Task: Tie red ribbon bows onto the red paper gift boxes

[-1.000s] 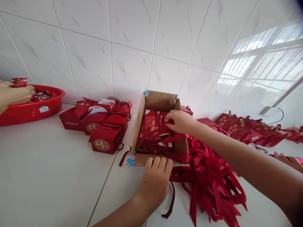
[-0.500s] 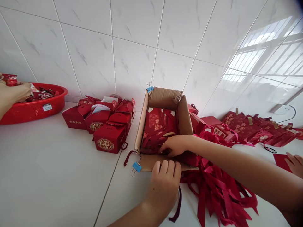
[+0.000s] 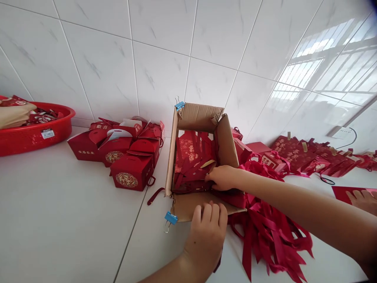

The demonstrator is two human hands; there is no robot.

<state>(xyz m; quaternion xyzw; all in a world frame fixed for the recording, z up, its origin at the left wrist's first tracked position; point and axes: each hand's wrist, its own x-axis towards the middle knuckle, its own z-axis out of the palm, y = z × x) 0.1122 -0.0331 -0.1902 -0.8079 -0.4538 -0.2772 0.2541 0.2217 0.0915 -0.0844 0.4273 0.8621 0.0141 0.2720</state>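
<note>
A cardboard box stands on the white table, its front flap folded outward. Dark red straps and patterned red card pieces lie inside it. My left hand curls its fingers over the flap's outer edge; a bit of dark strap shows beneath that hand. Reaching into the box from the right, my right hand has its fingers bent down among the straps at the front. Whatever its fingertips hold is hidden. Blue binder clips are fixed at the box's left corners.
Several folded red gift boxes stand left of the carton. Farther left, another person's hand is over a red plastic basket. Red ribbons and red gift bags lie rightward. At the right edge, another hand touches red card.
The front flap has tipped further outward under my left hand. My right hand has shifted slightly within the box. At the left, the other person's hand has lowered into the basket.
</note>
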